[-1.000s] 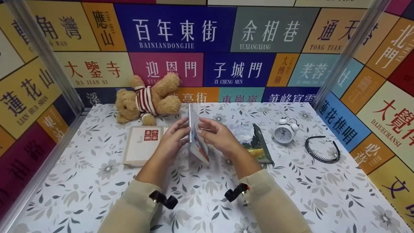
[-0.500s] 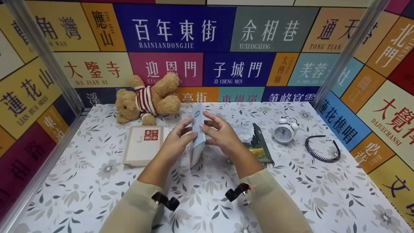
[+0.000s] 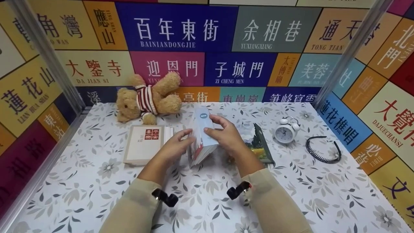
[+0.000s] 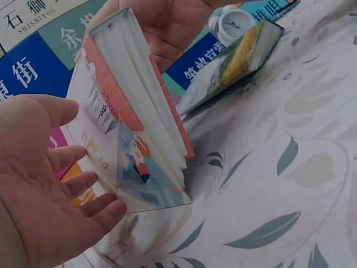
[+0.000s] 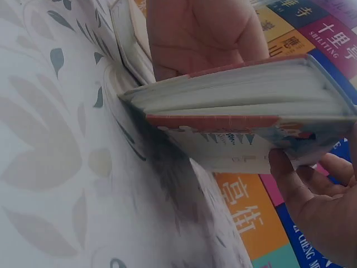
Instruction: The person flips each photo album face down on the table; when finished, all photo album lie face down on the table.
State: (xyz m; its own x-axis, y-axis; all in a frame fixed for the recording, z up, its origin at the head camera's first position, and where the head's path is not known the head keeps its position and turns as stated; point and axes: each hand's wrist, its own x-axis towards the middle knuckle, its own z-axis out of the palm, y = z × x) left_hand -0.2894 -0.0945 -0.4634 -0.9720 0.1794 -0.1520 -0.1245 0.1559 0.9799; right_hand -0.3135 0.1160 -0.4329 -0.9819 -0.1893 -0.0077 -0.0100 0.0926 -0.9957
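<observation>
A thick book [image 3: 206,127] with a light blue spine stands tilted over the middle of the table, spine upward and page edges facing down toward me. My right hand [image 3: 226,134] holds it, thumb on the spine and fingers on the far cover. In the right wrist view, that hand's fingertips [image 5: 279,159] lie against the illustrated cover. My left hand [image 3: 176,144] is at the opposite cover, fingers spread and relaxed. The left wrist view shows its fingertips right at the white, red and blue cover of the book [image 4: 148,162].
A beige book [image 3: 142,147] lies left, below a teddy bear [image 3: 148,100] in a striped shirt. To the right are a book with a painted landscape cover [image 3: 258,149], a white alarm clock [image 3: 284,132] and a black headband [image 3: 323,158]. A patterned wall [image 3: 174,29] rises behind.
The book has turned from nearly edge-on until its blue spine faces up, and it has shifted slightly right. My left hand's fingers have loosened from it while my right hand keeps hold.
</observation>
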